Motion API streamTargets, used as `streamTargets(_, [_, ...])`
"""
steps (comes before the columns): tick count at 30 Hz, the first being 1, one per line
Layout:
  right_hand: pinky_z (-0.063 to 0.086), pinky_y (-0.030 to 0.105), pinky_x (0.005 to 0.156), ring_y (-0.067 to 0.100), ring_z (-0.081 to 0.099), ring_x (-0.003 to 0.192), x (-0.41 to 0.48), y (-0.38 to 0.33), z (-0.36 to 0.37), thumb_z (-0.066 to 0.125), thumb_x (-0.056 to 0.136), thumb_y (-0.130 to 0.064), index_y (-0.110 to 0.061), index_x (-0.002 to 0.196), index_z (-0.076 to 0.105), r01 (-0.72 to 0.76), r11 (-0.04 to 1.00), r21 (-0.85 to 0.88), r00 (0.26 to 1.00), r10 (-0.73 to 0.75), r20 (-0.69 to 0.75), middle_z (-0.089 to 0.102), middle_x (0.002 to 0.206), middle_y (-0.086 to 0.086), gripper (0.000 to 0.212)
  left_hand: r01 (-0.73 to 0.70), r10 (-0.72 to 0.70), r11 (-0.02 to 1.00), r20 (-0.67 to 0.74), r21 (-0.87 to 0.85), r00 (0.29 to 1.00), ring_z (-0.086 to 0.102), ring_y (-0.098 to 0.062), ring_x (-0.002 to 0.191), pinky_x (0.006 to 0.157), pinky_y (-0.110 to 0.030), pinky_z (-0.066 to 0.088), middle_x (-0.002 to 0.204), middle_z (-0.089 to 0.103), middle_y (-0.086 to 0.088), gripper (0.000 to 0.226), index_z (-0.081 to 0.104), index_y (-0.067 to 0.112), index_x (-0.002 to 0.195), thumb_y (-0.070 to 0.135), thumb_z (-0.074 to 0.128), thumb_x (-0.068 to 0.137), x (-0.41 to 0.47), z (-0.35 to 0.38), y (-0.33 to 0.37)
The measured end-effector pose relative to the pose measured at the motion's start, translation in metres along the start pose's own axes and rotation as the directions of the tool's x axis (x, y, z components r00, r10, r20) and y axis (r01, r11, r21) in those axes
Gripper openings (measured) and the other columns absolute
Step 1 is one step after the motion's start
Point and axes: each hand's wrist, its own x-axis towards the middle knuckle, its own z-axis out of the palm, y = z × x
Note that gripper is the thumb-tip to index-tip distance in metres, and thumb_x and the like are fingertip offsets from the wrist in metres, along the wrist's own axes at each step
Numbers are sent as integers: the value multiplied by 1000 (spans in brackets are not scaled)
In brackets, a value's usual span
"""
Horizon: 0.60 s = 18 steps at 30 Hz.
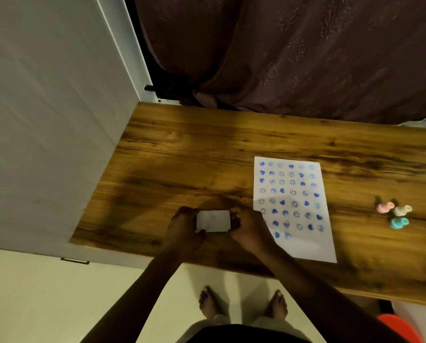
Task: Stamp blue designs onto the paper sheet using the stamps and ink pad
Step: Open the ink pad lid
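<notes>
A white paper sheet (303, 238) lies on the wooden table (182, 157), covered with rows of blue hearts and smiley faces. Left of it, both hands hold a small white rectangular box, the ink pad (213, 220), its lid closed as far as I can tell. My left hand (182, 226) grips its left end and my right hand (249, 229) grips its right end, overlapping the sheet's lower left corner. Three small stamps lie to the right of the sheet: a pink stamp (384, 207), a white stamp (402, 210) and a teal stamp (399, 223).
A white wall panel (46, 120) borders the table on the left and a dark maroon curtain (293, 58) hangs behind it. My bare feet (241, 305) stand on a pale floor below the table's front edge. A red object (397, 328) sits at the bottom right.
</notes>
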Motion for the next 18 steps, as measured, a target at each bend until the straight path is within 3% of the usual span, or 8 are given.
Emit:
streamTargets(3, [53, 37, 105, 25, 64, 122, -1, 2, 0, 80, 87, -19, -15, 132, 60, 6, 1000, 5, 1000, -6, -8, 67, 130, 7, 50, -184, 188, 961, -1, 206, 982, 62, -38, 123, 101, -39, 49, 132, 67, -16, 60, 66, 9, 131, 19, 84, 75, 3, -3, -4])
streamTargets(5, [52, 39, 106, 25, 63, 123, -1, 3, 0, 80, 87, -20, -15, 134, 59, 5, 1000, 18, 1000, -5, -7, 66, 132, 7, 52, -277, 272, 915, 58, 293, 961, 50, -37, 136, 110, -45, 44, 146, 58, -10, 66, 58, 18, 141, 26, 79, 79, 6, -6, -6])
streamTargets(7, [53, 39, 105, 26, 63, 124, -2, 5, -1, 81, 86, -18, -15, 133, 59, 12, 999, 50, 1000, -12, 0, 67, 132, 7, 52, -296, 279, 910, 102, 289, 955, 43, -35, 139, 112, -44, 41, 151, 54, -7, 66, 56, 22, 145, 27, 77, 82, 9, -7, -7])
streamTargets(11, [53, 35, 106, 24, 62, 126, -3, 6, -1, 83, 84, -23, -17, 134, 58, 32, 998, 55, 999, -32, -4, 66, 134, 6, 56, -341, 309, 885, 147, 318, 940, 49, -34, 132, 108, -42, 44, 144, 61, -6, 56, 65, 21, 137, 24, 78, 83, 16, -10, -7])
streamTargets(18, [47, 25, 104, 22, 62, 126, -4, 10, 2, 81, 86, -23, -20, 134, 59, 31, 999, 27, 999, -31, -11, 67, 133, 3, 53, -402, 339, 828, 221, 391, 914, 48, -29, 134, 108, -39, 43, 146, 59, -4, 53, 60, 24, 142, 35, 71, 91, 23, -16, -5])
